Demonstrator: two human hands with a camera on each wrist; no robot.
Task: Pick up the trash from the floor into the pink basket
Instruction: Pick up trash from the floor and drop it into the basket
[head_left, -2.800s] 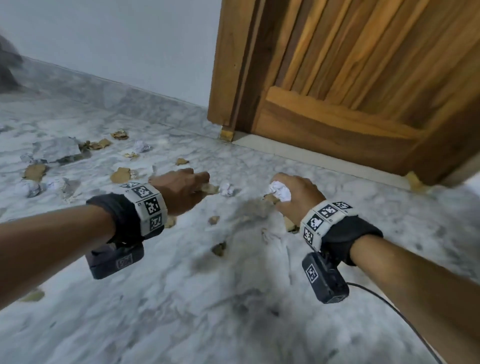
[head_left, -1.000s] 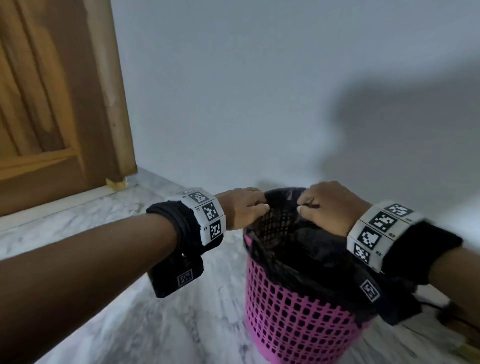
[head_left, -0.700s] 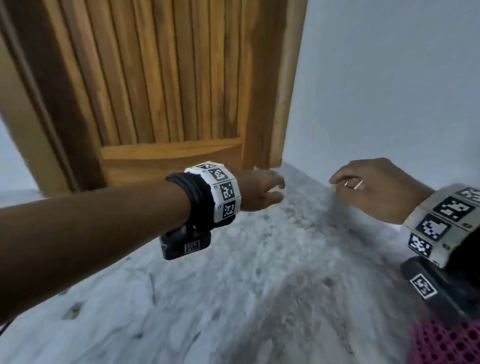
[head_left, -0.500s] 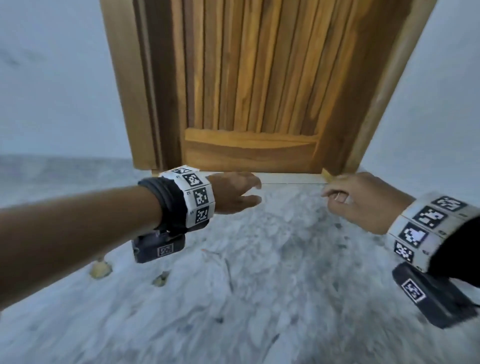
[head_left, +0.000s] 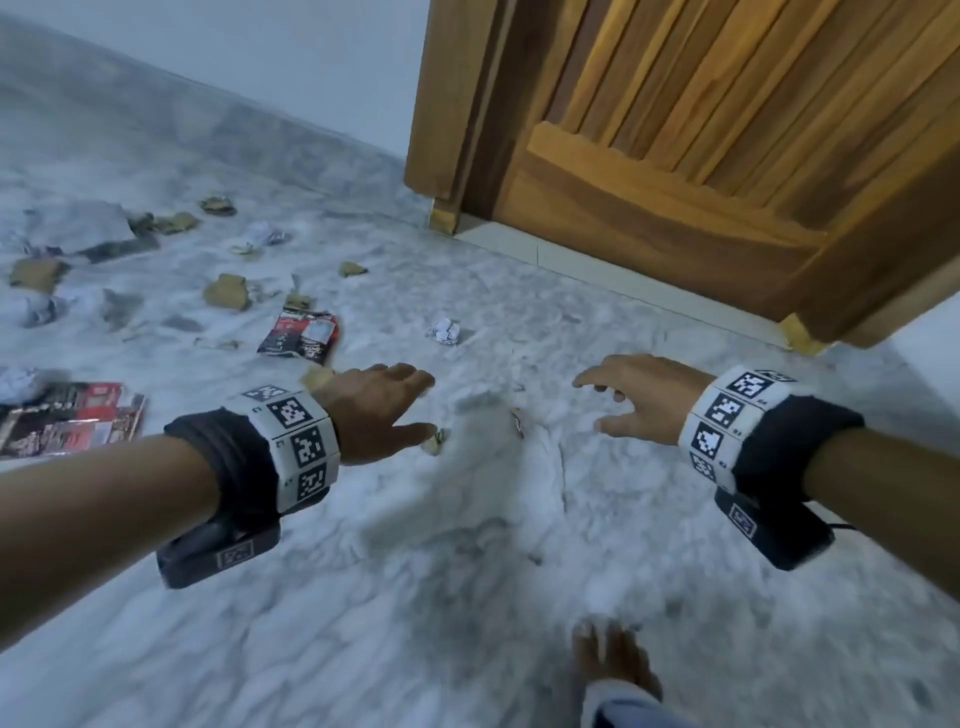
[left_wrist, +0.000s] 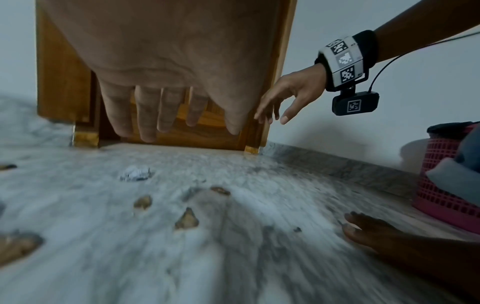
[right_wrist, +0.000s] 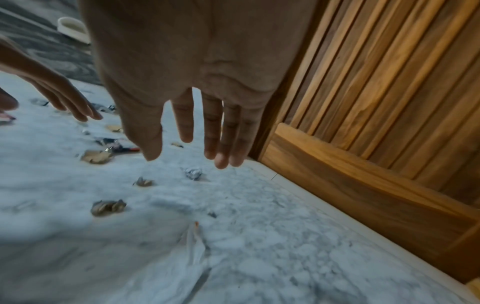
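Note:
Both hands hover empty above the marble floor with fingers spread. My left hand (head_left: 410, 410) hangs just left of small brown scraps (head_left: 434, 441). My right hand (head_left: 602, 405) is apart to the right. A crumpled white paper ball (head_left: 445, 331) lies ahead between them, also seen in the left wrist view (left_wrist: 135, 173) and the right wrist view (right_wrist: 193, 173). A red and black wrapper (head_left: 301, 338) lies further left. The pink basket (left_wrist: 446, 181) shows only at the right edge of the left wrist view, with a black liner.
A wooden door (head_left: 727, 145) stands straight ahead. Several brown and white scraps (head_left: 226, 292) litter the floor at the left, with a printed red leaflet (head_left: 67, 418). My bare foot (head_left: 615, 660) is planted below the right hand. A white bowl (right_wrist: 74, 28) lies far off.
Both hands left the basket rim, emptied of the scraps they held earlier. The view swung left from the basket past the door to the littered floor, and the hands have spread open.

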